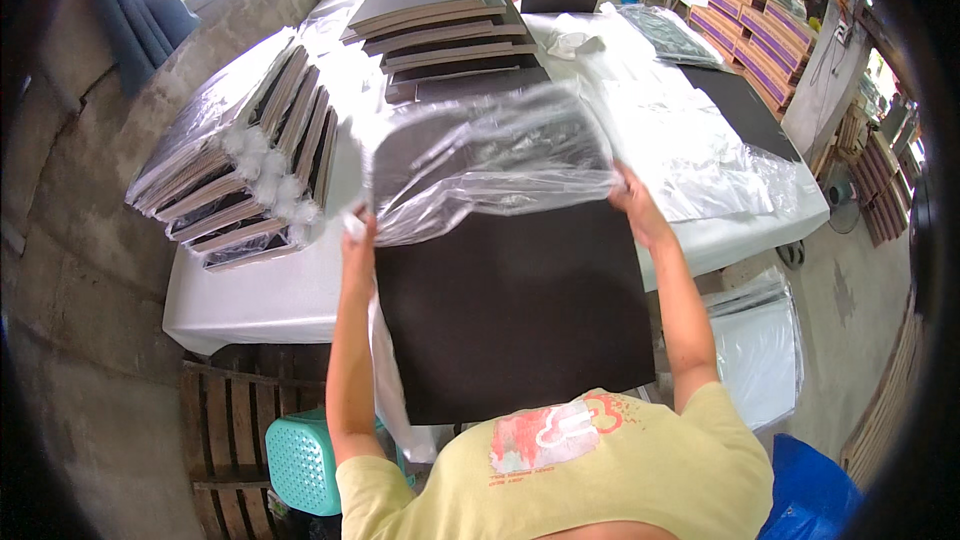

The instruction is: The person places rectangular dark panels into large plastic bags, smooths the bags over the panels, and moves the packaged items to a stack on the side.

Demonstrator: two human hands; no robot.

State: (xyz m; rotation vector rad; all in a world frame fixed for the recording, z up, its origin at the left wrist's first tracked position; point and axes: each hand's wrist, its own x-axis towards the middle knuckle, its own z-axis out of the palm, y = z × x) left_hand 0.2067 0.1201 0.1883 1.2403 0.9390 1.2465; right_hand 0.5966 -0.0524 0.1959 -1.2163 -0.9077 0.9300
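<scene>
Wrapped stack (235, 155) sits at left on the counter (250, 305), apparently set aside for working room. Left hand (359, 229) pinches the left edge of the bag (490, 190). Board (510, 310) lies between the hands, far part under clear film. Right hand (631, 196) grips the bag's right edge; wide hold likely keeps film spread. Fingers blurred; board contact uncertain.

Could pass over the white table cover (262, 302) in front of the bagged stack (215, 140). Was barred between left hand (360, 227) and right hand (631, 202) by the clear plastic bag (490, 155) and dark board (515, 315), farther ahead by the board pile (425, 2).
</scene>
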